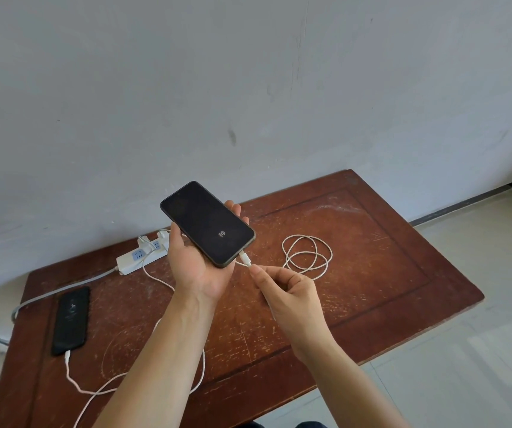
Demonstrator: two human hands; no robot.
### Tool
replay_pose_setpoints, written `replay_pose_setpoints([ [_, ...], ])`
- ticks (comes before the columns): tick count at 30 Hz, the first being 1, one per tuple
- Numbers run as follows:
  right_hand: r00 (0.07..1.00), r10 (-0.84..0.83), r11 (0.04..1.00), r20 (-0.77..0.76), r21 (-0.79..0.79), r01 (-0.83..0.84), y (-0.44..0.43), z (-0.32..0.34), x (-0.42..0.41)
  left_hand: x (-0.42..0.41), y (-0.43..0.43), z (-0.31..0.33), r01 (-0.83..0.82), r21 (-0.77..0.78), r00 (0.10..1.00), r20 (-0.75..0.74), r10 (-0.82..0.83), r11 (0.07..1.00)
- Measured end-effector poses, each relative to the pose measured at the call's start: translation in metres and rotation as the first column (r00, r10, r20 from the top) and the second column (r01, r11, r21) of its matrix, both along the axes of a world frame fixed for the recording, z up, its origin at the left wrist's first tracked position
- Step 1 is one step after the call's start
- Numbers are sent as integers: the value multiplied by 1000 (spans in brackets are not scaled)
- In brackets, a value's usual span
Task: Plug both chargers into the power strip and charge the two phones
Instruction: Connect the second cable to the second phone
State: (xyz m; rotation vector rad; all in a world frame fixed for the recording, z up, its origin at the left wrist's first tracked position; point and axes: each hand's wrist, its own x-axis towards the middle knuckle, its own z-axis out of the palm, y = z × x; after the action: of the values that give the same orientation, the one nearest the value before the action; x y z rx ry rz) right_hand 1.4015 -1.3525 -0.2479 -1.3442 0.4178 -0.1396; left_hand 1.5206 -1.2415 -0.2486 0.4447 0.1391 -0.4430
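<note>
Black phone gripped in left hand, its plugged white cable pinched by right hand.

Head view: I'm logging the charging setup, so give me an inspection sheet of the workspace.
Surface: worn brown wooden table.
Job's things: held phone with white connector at its port; second phone lying flat, cabled; white power strip.
Clutter: nothing seen.
Grippers: left hand cradles the held phone; right hand pinches the cable.
Cables: coiled white cable; grey strip cord.
Surroundings: grey wall, tiled floor.
</note>
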Motion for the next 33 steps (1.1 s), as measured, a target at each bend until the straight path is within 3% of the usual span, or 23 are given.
replay_pose_setpoints([
  [13, 997, 74, 996, -36, 51, -72, -5, 5, -3, 4, -4, 1, 67, 69, 994, 84, -73, 995],
  [17, 988, 140, 989, -60, 51, -137, -3, 6, -4, 3, -5, 2, 63, 163, 987, 139, -86, 985],
  [33, 998, 66, 996, -5, 68, -65, 2, 3, -7, -6, -8, 3, 68, 206, 989, 114, -93, 976],
])
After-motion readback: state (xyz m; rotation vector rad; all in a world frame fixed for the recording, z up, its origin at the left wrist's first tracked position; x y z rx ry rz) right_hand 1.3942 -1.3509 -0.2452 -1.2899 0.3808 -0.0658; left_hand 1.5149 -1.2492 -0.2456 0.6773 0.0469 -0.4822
